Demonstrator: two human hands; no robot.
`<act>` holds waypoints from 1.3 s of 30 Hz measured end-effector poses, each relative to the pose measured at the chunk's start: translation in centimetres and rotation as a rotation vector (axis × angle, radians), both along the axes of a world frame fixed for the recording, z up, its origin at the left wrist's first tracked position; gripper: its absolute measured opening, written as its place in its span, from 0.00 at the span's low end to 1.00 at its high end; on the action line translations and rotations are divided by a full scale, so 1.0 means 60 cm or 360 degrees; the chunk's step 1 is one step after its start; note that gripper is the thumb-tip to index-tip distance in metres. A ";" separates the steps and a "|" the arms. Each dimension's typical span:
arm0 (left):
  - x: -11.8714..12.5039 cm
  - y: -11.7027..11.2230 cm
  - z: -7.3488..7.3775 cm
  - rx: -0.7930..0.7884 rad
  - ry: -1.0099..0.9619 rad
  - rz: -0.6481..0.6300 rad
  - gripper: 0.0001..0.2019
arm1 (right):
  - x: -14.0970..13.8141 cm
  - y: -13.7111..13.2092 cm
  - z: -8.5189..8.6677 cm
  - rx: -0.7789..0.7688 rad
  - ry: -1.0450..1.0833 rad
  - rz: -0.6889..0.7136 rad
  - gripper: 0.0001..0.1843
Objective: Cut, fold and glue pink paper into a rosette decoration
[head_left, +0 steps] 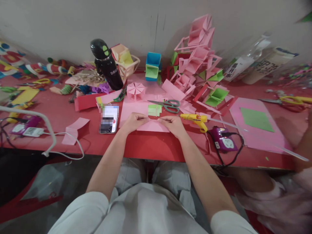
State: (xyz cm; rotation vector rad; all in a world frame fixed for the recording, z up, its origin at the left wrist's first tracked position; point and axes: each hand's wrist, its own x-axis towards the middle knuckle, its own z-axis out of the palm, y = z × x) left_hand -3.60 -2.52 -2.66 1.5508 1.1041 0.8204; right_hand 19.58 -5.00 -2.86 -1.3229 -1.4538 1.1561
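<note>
A folded pink paper sheet (152, 125) lies on the red table (156, 146) just in front of me. My left hand (134, 121) pinches its upper left edge with fingers closed. My right hand (172, 124) presses and pinches the upper right edge in the same way. Both hands rest on the paper, meeting near its top crease. Just beyond lie small green paper squares (154, 110) and grey-handled scissors (168, 105).
A phone (109, 119) lies left of my hands, a yellow glue gun (197, 119) and purple socket (223, 141) to the right. A black bottle (107, 65), pink paper constructions (197, 52) and paper boxes stand at the back. Another person's arm (302, 146) is at the right edge.
</note>
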 end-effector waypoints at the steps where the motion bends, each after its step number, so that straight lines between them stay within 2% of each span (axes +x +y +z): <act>1: -0.002 0.000 0.000 -0.0008 -0.0006 -0.0003 0.15 | 0.001 0.000 0.000 -0.0002 -0.0004 0.0009 0.14; 15: -0.023 0.005 -0.002 -0.0095 -0.0068 0.0086 0.19 | 0.008 0.003 0.000 -0.0018 0.0026 -0.0019 0.16; 26: -0.031 0.005 0.007 -0.0119 -0.0091 0.0223 0.19 | 0.013 0.003 -0.004 -0.0007 0.0059 -0.0085 0.17; 31: -0.038 0.003 0.012 -0.0276 -0.0159 0.0171 0.17 | 0.013 0.004 -0.003 -0.0031 0.0116 -0.0064 0.17; 34: -0.040 0.003 0.013 -0.0383 -0.0215 0.0187 0.19 | 0.012 0.004 -0.002 -0.0033 0.0123 -0.0056 0.16; 39: -0.045 0.006 0.007 -0.0356 -0.0239 0.0222 0.20 | 0.013 0.004 -0.002 -0.0020 0.0087 -0.0060 0.16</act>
